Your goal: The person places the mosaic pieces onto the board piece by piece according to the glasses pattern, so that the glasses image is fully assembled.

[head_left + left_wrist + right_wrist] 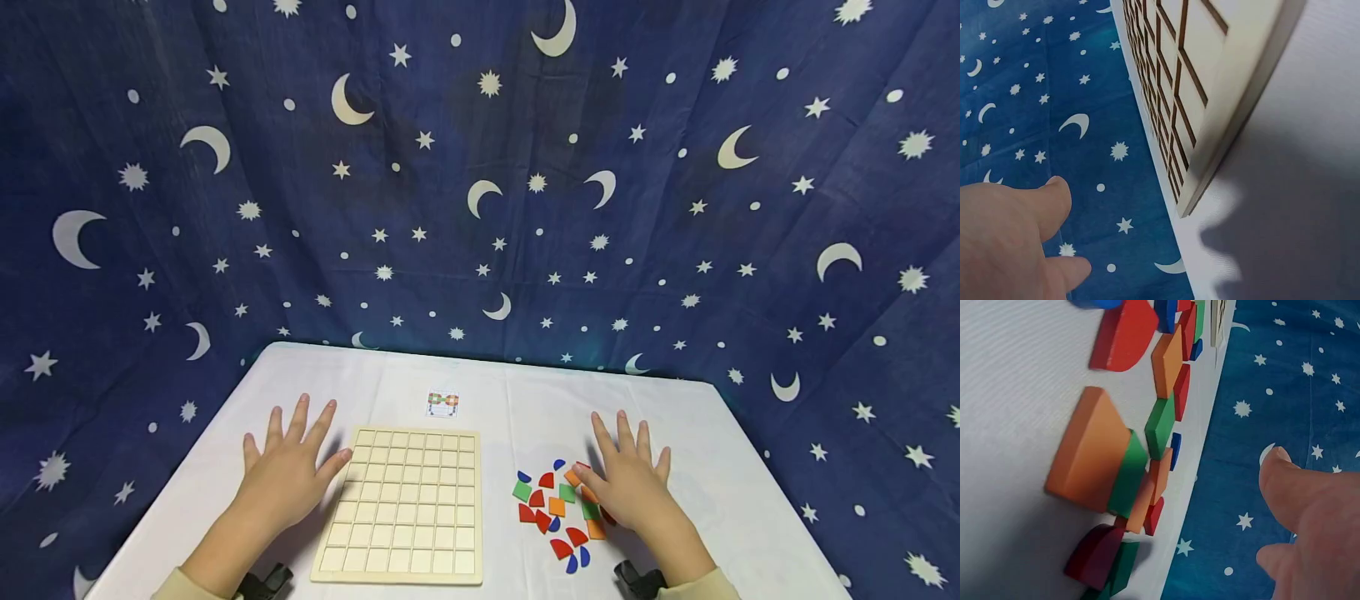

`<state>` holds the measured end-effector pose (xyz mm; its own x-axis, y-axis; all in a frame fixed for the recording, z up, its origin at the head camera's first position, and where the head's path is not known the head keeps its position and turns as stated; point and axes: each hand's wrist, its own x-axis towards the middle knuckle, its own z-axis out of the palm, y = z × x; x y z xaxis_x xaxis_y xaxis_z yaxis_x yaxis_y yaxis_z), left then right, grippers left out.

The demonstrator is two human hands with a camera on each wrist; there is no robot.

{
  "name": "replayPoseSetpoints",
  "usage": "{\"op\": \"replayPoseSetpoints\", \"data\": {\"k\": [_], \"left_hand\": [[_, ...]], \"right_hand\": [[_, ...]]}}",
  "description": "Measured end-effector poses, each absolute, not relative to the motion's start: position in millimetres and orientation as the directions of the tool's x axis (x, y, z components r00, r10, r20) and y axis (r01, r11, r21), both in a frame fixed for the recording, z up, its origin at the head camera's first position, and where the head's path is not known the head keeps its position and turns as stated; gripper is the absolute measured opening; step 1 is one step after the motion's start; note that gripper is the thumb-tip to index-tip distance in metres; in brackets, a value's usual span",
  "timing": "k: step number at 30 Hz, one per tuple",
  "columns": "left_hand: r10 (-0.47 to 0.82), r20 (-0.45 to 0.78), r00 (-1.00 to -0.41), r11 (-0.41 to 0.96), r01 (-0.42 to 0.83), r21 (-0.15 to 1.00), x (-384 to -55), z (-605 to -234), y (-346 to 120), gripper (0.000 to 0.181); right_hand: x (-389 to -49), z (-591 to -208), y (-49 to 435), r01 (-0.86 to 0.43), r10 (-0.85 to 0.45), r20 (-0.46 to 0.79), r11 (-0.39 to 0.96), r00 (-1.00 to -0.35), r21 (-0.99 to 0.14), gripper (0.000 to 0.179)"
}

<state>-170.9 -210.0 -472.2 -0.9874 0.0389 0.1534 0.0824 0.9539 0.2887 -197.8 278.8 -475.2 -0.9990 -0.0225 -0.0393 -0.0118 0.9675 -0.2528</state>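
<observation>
My left hand hovers with fingers spread beside the left edge of a pale wooden grid board, holding nothing. On the other side, my right hand is spread above the right part of a scatter of coloured pieces. Among these lie orange squares, green squares, red quarter-circles and blue half-circles. Some pieces are partly hidden under the right hand. In the left wrist view the thumb stands apart from the board's edge; in the right wrist view the fingers touch no piece.
A small printed card with a coloured pattern lies behind the board. Everything rests on a white cloth-covered table. A dark blue curtain with moons and stars hangs behind and beside it.
</observation>
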Motion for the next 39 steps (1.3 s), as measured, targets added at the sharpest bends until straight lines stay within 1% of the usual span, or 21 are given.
{"op": "replayPoseSetpoints", "data": {"k": [5,10,16,23,28,32,36,39], "left_hand": [[0.082,0.144,-0.986,0.948,0.122,0.293,-172,-475,-212,0.077],[0.125,0.178,-0.976,0.935,0.176,0.308,-172,-475,-214,0.071],[0.14,0.184,-0.973,0.907,0.201,0.37,-172,-476,-216,0.068],[0.146,0.2,-0.969,0.848,0.227,0.479,-175,-479,-218,0.064],[0.134,0.175,-0.976,0.786,0.212,0.581,-176,-483,-220,0.062],[0.102,0.126,-0.987,0.743,0.159,0.65,-177,-486,-221,0.055],[0.078,0.076,-0.994,0.716,0.109,0.69,-177,-491,-221,0.052],[0.076,0.058,-0.995,0.706,0.095,0.702,-177,-494,-221,0.051]], "right_hand": [[-200,-480,283,-0.034,-0.043,-0.025,0.965,-0.999,-0.261,0.1],[-200,-484,283,-0.034,-0.049,-0.043,0.957,-0.998,-0.287,0.098],[-201,-490,282,-0.058,-0.072,-0.04,0.955,-0.997,-0.29,0.086],[-204,-498,281,-0.101,-0.108,0.003,0.925,-0.994,-0.367,0.067],[-209,-502,279,-0.104,-0.11,0.008,0.914,-0.994,-0.391,0.057],[-212,-502,277,-0.086,-0.097,-0.005,0.899,-0.995,-0.429,0.052],[-213,-502,276,-0.065,-0.084,-0.023,0.89,-0.996,-0.451,0.049],[-213,-501,275,-0.066,-0.086,-0.024,0.889,-0.996,-0.452,0.047]]}}
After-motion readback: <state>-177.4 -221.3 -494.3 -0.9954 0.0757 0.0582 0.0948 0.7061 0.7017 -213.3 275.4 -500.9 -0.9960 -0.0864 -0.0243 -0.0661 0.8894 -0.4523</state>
